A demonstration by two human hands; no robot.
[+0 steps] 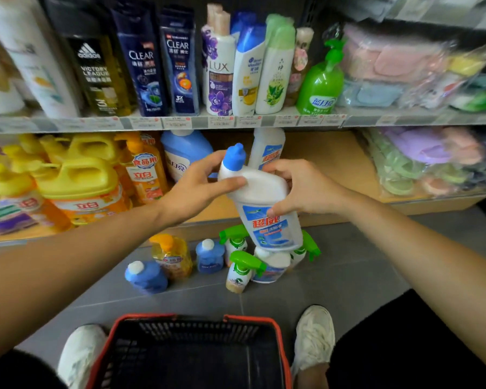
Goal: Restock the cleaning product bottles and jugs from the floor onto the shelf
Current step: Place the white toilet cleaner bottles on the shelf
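Floor: grey tiles (348, 279), loose bottles (209, 256).
Shelf: wood board (328, 164), yellow jugs (79, 178) at left.
Hands: left hand (197, 189), right hand (295, 189) both grip white bottle (264, 197).

White bent-neck plastic bottles with blue caps (257, 192): I count two.
Round blue plastic bottles with white caps (146, 277): I count two.
White spray bottles with green triggers (240, 272): three from where I sit.
Clear orange pump bottles (171, 258): two.
Squat white bottle with a blue label (271, 266): one.
Large pale-blue plastic jug (185, 153): one.
Orange jugs with yellow handled tops (82, 186): at least three. Blur stops me counting further.
Dark blue shampoo bottles marked CLEAR (142, 68): two.
Bright green pump bottle (320, 82): one.
Black plastic basket with a red rim (249, 318): one.
White shoes (314, 335): two.
Bare hands: two, the left hand (191, 189) and the right hand (298, 189).
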